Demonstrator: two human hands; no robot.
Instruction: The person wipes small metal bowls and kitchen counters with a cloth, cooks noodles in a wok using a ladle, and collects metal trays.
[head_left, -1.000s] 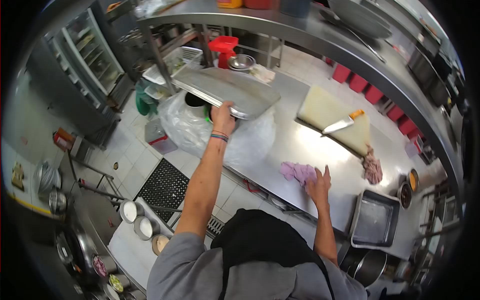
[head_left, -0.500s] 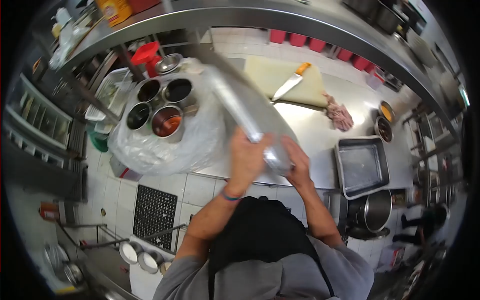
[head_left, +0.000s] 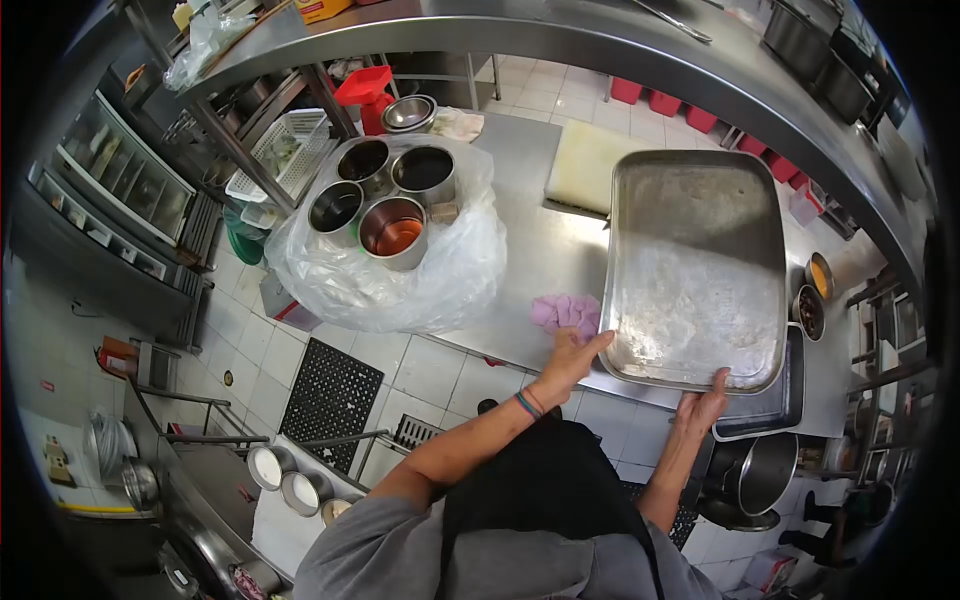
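Observation:
A large, worn metal baking tray [head_left: 695,260] lies face up before me, its near right part over another pan. My right hand [head_left: 702,402] grips its near rim, thumb on top and fingers hidden underneath. By the tray's near left corner, my left hand [head_left: 570,368] is closed at a crumpled pink cloth [head_left: 563,312], its thumb pointing toward the tray's rim. The tray covers part of a pale cutting board [head_left: 590,165]. The knife from earlier is mostly hidden.
Several metal pots with dark and red liquids, one a red-liquid pot [head_left: 393,235], stand on a plastic bag [head_left: 455,285] to the left. A dark-rimmed pan [head_left: 793,385] sits under the tray's right side. A steel shelf [head_left: 480,37] spans the far side.
The tray has swung from edge-on to flat and moved right, covering much of the board. My left hand has left the tray for the pink cloth, which now lies nearer and further left.

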